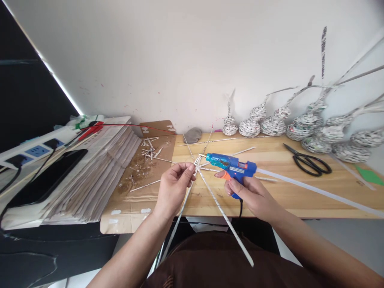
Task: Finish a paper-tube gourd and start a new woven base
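Observation:
My right hand is wrapped round a blue hot glue gun, a finger on its orange trigger. A long translucent glue stick runs out of the gun's back to the right. The gun's metal tip points left, close above the crossing of several thin rolled-paper sticks, which spread out like a star. At that crossing my left hand pinches the paper sticks between thumb and fingers. Two of them reach over the table's front edge toward my body. Whether the tip touches the paper, I cannot tell.
Woven paper gourds line the wall at right. Black scissors lie before them. Cardboard with paper scraps lies left of the hands. Further left are stacked newspapers, a phone and a power strip. A grey stone sits behind.

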